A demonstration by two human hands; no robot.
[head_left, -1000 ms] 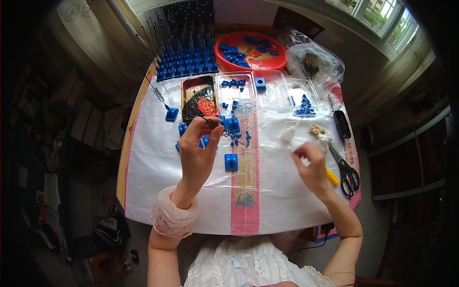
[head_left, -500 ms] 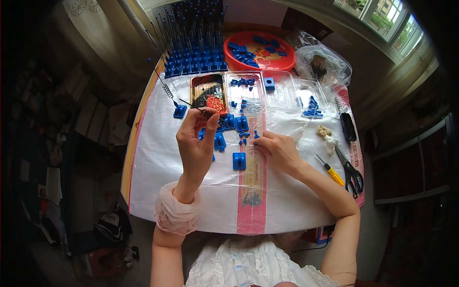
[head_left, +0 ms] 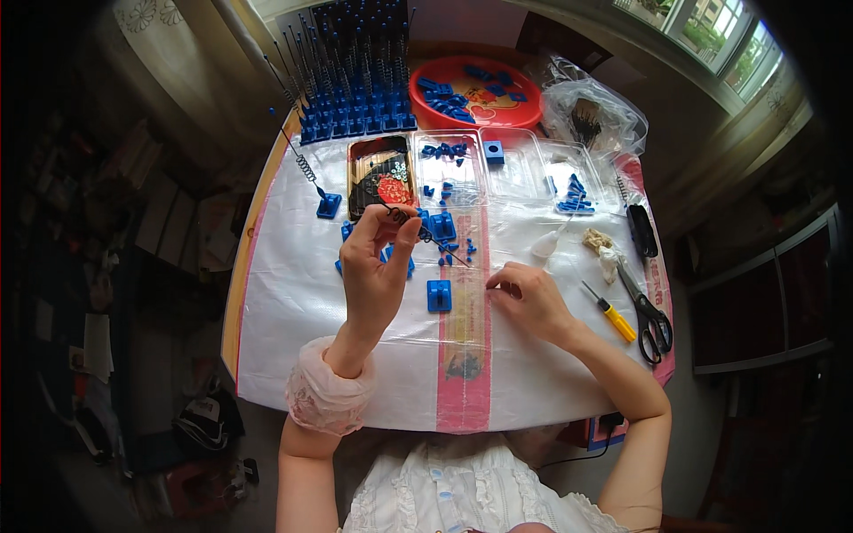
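My left hand is raised above the table and pinches a thin black wire spring between thumb and fingertips. The wire's free end slants down to the right. My right hand rests low on the white plastic sheet, fingers curled, its fingertips beside a small blue square block. Whether those fingertips pinch anything is too small to tell. More small blue blocks lie just beyond my left hand.
A rack of blue bases with upright wires stands at the back left. A red dish of blue parts, clear trays, a dark tray, a plastic bag, scissors and a yellow screwdriver lie around.
My right hand has come in from the right side to the middle of the table, beside the blue block. My left hand has stayed raised with the wire.
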